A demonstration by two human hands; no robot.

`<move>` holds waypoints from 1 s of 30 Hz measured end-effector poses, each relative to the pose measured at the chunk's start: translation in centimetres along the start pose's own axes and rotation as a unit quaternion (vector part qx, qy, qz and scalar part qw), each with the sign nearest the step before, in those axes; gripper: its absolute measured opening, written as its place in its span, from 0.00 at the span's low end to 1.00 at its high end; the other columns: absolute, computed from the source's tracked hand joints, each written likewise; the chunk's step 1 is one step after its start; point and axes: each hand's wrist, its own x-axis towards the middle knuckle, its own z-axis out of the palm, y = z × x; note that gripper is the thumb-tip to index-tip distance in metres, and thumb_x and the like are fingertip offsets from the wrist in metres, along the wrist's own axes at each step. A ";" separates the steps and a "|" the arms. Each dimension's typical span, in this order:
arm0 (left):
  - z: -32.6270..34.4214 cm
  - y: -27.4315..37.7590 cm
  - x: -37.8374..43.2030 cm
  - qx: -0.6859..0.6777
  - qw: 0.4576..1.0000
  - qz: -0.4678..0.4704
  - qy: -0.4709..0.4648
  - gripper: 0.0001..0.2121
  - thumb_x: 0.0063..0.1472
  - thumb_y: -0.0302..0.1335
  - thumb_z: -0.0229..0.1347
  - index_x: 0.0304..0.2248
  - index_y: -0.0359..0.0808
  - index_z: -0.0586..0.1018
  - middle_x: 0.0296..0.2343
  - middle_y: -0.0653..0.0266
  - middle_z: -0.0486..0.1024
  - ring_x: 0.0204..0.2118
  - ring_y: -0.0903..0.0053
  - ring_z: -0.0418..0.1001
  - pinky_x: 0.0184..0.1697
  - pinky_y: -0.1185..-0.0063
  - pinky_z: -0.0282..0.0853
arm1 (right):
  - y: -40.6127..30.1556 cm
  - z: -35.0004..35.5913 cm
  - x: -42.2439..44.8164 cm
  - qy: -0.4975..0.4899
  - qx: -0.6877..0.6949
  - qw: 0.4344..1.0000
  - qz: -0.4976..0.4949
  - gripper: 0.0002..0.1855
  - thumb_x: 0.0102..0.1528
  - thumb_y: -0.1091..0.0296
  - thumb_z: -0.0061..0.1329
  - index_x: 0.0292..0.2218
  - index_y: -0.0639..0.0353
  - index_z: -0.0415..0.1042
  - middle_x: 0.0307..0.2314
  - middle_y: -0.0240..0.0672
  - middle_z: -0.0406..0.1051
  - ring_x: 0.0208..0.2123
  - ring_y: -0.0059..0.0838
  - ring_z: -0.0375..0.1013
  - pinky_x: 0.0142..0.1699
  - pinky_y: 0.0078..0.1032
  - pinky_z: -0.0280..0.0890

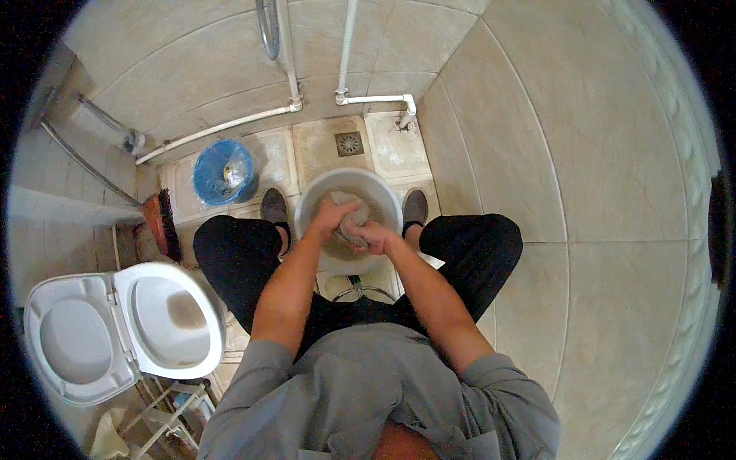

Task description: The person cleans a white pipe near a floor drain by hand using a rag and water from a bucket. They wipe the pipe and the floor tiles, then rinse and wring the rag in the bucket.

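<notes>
Between my feet stands a round white plastic basin (386, 198) with murky brownish water in it. Over the water my left hand (332, 215) grips one side of a bunched, wet grey cloth (355, 218). My right hand (375, 236) is closed on the cloth's lower right part, close beside the left hand. The cloth looks folded or twisted between the two hands. How much of it dips into the water I cannot tell.
At the left are a blue-lined bucket (214, 172), a red broom head (158, 227) and an open toilet (215, 339). A floor drain (349, 144) lies beyond the basin, near white wall pipes (376, 99). A metal rack (172, 411) stands at the lower left; a tiled wall is at the right.
</notes>
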 end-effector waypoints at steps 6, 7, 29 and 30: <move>-0.9 -3.6 2.4 0.048 0.996 0.005 0.073 0.30 0.49 0.38 0.70 0.47 0.26 0.76 0.40 0.53 0.80 0.42 0.64 0.79 0.45 0.71 0.75 | -0.8 2.9 -1.0 0.040 -0.176 0.979 -0.097 0.28 0.48 0.56 0.65 0.49 0.49 0.70 0.41 0.30 0.73 0.36 0.24 0.72 0.27 0.24 0.65; -0.9 -4.1 2.6 0.088 0.992 0.001 0.087 0.31 0.48 0.39 0.70 0.47 0.26 0.76 0.41 0.52 0.80 0.43 0.62 0.79 0.45 0.71 0.75 | -1.0 3.1 -1.1 0.045 -0.210 0.973 -0.080 0.29 0.48 0.57 0.65 0.50 0.49 0.70 0.43 0.30 0.73 0.39 0.25 0.72 0.28 0.25 0.67; 1.7 -13.7 9.9 -0.147 0.930 -0.246 0.232 0.24 0.55 0.34 0.61 0.48 0.28 0.74 0.41 0.53 0.77 0.41 0.63 0.77 0.42 0.64 0.73 | 1.7 3.2 0.1 0.305 -0.703 0.608 -0.207 0.11 0.50 0.65 0.55 0.35 0.60 0.78 0.33 0.46 0.77 0.34 0.48 0.79 0.39 0.45 0.73; 0.8 -13.4 9.6 -0.178 0.926 -0.250 0.221 0.24 0.56 0.35 0.60 0.49 0.29 0.73 0.42 0.54 0.77 0.41 0.63 0.76 0.42 0.64 0.73 | 0.8 4.2 -0.9 0.291 -0.726 0.586 -0.210 0.10 0.51 0.65 0.54 0.35 0.59 0.77 0.34 0.45 0.77 0.34 0.46 0.79 0.38 0.42 0.74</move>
